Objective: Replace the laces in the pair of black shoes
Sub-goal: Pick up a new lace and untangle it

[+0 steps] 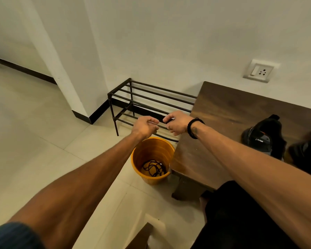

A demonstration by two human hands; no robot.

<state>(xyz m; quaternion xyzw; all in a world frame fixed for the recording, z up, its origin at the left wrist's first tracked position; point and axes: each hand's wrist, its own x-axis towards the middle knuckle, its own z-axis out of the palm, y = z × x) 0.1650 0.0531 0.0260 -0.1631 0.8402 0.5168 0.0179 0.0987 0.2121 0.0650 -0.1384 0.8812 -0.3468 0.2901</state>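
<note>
Reaching out over the floor, both bare arms stretch forward from the near edge of the view, the left from the lower left, the right from the lower right with a black braided wristband (194, 128) at the wrist. Below and between them stands a round orange plastic bucket (152, 159) on the pale tiled floor (34, 133), touching or just beside the corner of the dark wooden bench (223, 112); a coiled black lace (153, 168) lies loose in its bottom. Above the bucket's far rim the left hand (144, 127) has its fingers curled and pinching something thin, and the right hand (176, 123) has its fingers curled around a small dark end; whether this is one lace drawn between them I cannot tell, since it blends with the rack bars behind. If so, its long axis runs left to right, roughly level, between hands set just apart. To the right, on the bench, sit the black shoes (266, 137), well apart from both hands and nearer the right one; the clearer shoe seems to stand with its opening upward, the other blurred at the frame edge. Farthest back, a black metal shoe rack (151, 97) stands against the white wall (169, 42). The next move likely turns rightward toward the shoes.
</note>
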